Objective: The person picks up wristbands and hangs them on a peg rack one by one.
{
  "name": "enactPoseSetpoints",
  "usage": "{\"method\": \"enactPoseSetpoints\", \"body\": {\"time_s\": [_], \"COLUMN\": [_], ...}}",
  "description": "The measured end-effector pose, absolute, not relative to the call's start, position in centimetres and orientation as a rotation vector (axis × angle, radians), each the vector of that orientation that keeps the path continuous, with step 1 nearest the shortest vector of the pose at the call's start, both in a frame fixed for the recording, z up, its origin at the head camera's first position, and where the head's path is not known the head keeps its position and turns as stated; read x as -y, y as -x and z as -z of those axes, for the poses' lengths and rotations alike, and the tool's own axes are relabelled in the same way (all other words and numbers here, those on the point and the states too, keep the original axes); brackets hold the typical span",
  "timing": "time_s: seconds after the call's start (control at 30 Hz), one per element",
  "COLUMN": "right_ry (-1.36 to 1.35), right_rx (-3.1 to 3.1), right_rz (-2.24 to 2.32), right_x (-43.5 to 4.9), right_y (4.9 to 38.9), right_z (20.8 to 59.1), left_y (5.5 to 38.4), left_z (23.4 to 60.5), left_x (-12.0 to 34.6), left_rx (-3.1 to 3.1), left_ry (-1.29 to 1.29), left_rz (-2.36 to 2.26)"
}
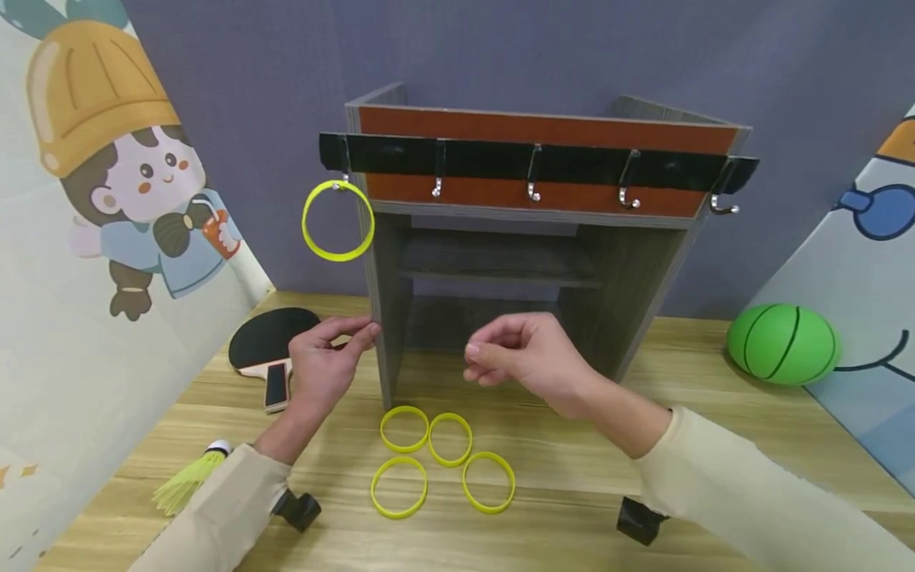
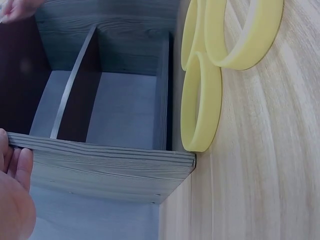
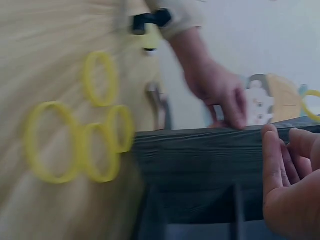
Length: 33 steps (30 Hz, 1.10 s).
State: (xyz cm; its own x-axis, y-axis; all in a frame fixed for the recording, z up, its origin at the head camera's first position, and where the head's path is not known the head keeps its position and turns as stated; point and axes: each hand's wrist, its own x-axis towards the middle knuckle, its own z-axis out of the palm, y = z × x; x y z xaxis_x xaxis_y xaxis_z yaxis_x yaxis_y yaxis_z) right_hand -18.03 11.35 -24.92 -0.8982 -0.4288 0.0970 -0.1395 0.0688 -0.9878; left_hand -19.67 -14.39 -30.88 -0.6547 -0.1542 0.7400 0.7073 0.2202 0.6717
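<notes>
My left hand (image 1: 325, 361) pinches the front edge of the left side panel (image 2: 115, 155) of a grey wooden shelf unit (image 1: 389, 318), thumb and fingers at the board. My right hand (image 1: 532, 353) hovers in front of the shelf opening, fingers loosely bent with nothing in them. A yellow ring (image 1: 307, 226) hangs from the leftmost hook of the black hook rail (image 1: 486, 159); the other hooks carry nothing. Several more yellow rings, among them one ring (image 1: 399, 488) at the front left, lie flat on the wooden table (image 1: 572, 508) before the unit.
Left of the unit lies a black table tennis paddle (image 1: 275, 342), with a yellow shuttlecock (image 1: 193, 477) nearer the front. A green ball (image 1: 782, 344) sits at the right by the printed side wall (image 1: 872, 318). A grey-blue wall (image 1: 500, 56) stands behind.
</notes>
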Motion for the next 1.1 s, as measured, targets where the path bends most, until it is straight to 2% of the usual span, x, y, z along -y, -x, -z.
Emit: {"method": "enactPoseSetpoints", "body": {"time_s": [0.37,0.73,1.1], "right_ry": [0.475,0.444,0.398], "right_rx": [-2.178,-2.167,-2.17], "right_rz": [1.749,1.673,1.674], "right_x": [-15.3,-17.1,-17.0], "right_y": [15.9,15.5,15.5], "right_z": [30.6,35.9,38.3], "left_y": [19.8,20.1,20.1], "left_z": [31.3,31.2,31.3], "left_x": [14.5,14.5,14.5], "left_rx": [1.777,1.759,1.743], "left_ry": [0.518,0.541,0.564], "left_rz": [1.5,1.477,1.462]}}
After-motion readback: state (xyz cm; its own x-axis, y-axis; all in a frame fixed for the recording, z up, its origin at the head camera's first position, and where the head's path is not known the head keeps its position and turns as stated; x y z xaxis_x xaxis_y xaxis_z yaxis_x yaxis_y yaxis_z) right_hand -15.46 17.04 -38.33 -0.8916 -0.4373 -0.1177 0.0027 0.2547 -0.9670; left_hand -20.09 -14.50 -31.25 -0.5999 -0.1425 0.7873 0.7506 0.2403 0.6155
